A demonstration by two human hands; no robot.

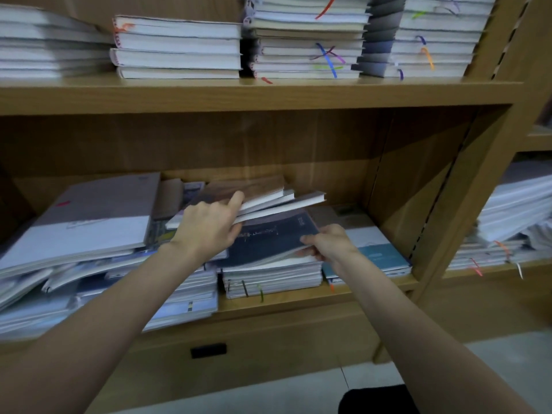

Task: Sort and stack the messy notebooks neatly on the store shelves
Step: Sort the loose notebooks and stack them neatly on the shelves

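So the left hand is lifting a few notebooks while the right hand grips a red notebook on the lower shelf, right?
Not quite: in the head view, the notebook gripped by the right hand is dark blue, not red. The left hand does lift a few notebooks on the lower shelf.

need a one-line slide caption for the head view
Left hand lifts tilted notebooks while right hand grips the dark blue notebook atop a lower-shelf stack.
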